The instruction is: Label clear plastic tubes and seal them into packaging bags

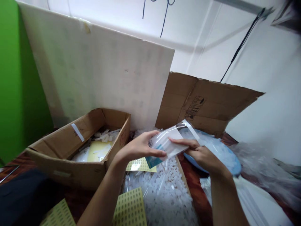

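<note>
A clear plastic bag with a white and teal card inside is held between my two hands, tilted up to the right. My left hand is closed around its lower left part, thumb in front. My right hand grips it on the right, one finger lying along its front. Beneath the hands, a shallow box of small translucent white pieces lies on the table. Yellow sticker sheets with rows of small dark labels rest on its left side.
On the left stands an open cardboard box with paper scraps inside. A blue tray of clear bags is at the right, beside crumpled plastic. A white board and a cardboard sheet lean against the wall behind.
</note>
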